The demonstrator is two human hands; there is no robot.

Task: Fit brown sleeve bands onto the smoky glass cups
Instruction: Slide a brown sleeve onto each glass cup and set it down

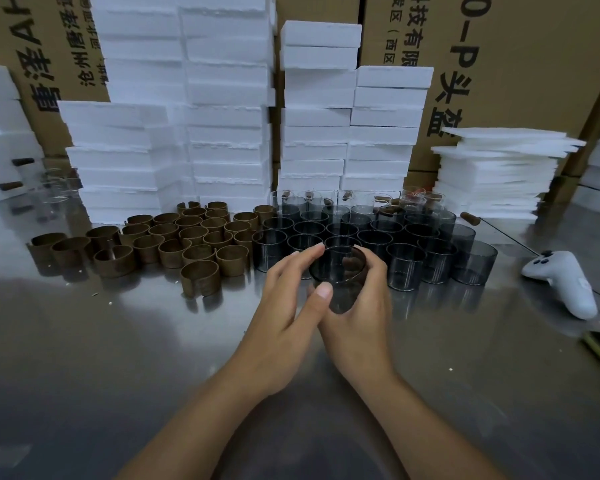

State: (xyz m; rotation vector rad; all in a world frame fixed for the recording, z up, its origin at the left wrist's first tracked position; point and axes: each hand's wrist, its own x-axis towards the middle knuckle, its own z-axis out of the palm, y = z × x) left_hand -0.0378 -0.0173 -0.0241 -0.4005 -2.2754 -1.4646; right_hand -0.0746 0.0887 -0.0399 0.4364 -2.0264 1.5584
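A smoky glass cup (338, 271) sat tilted in the middle of the frame, held above the table (118, 358) by both hands. The right hand (361, 323) curled round its right side and base. The left hand (288, 306) pinched it between thumb and fingers on the left. Just behind stood the other smoky cups (378, 237), with brown bands (187, 237) clustered left of centre. Foam boxes (222, 116) rose at the top, before cardboard cartons (520, 64). A white controller (565, 282) lay at the right.

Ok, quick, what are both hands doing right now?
Left hand: pinches the smoky glass cup at its rim.
Right hand: grips the same cup from the side.
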